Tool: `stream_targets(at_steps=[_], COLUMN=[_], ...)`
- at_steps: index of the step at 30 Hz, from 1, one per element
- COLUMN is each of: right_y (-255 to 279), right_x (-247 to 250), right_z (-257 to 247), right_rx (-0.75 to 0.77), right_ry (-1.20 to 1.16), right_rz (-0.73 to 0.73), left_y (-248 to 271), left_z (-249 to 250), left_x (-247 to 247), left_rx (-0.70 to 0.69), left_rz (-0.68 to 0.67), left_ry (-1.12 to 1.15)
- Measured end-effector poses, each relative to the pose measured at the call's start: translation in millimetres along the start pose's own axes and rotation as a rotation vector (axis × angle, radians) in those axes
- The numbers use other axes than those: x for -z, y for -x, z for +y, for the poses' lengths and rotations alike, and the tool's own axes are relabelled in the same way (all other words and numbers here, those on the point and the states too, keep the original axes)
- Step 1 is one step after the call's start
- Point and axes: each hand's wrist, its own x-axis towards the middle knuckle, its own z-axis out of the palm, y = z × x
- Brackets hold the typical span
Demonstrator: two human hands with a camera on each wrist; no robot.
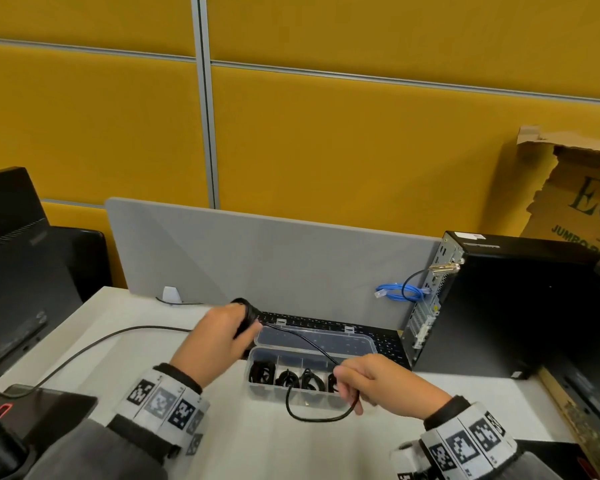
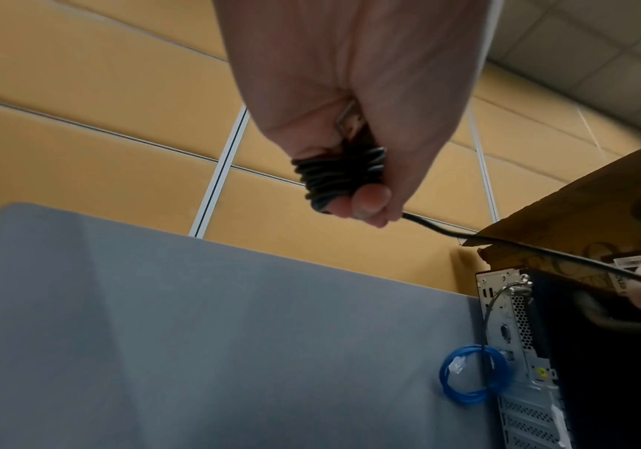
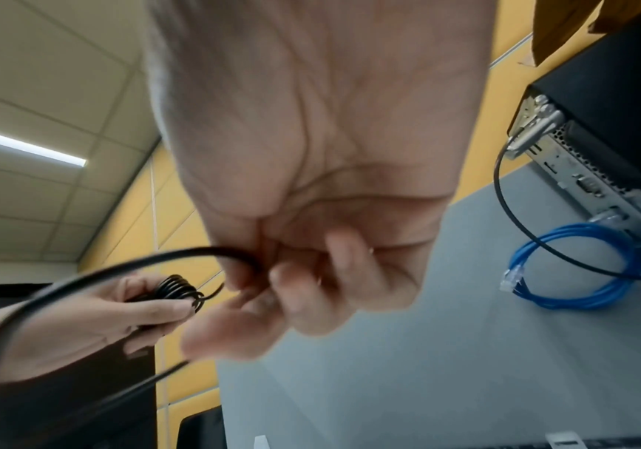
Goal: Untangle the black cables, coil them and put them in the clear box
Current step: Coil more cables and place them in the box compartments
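Two hands mid-coil: left hand (image 1: 219, 336) grips wound black cable (image 2: 336, 179), right hand (image 1: 378, 384) pinches slack tail; next, wind remainder, drop into clear box (image 1: 340, 403) beneath.

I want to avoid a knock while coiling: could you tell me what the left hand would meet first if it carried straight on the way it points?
Probably the grey desk divider: the left hand, gripping the coiled black cable, points forward toward it. Depth is hard to judge.
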Motion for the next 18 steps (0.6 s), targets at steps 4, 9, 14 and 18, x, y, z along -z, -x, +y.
stream_targets(at_steps=[4,9,14,18], right_y=[-7,-15,-16,-17], right_x=[1,15,5,-30], right_z=[-1,11,19,10], right_rx=[0.007,0.022,0.054,0.061], right_ry=[-0.046,-0.245,0.061,0.438], right_rz=[0.159,0.641,0.774,0.443], left_y=[-2,9,23,22], left_z=[-8,4,28,46], left_x=[-3,-4,7,-2], left_rx=[0.067,0.081,-0.007,0.067], left_rz=[-0.075,-0.451,-0.719,-0.401], left_ry=[-0.073,0.244,1.137,1.622])
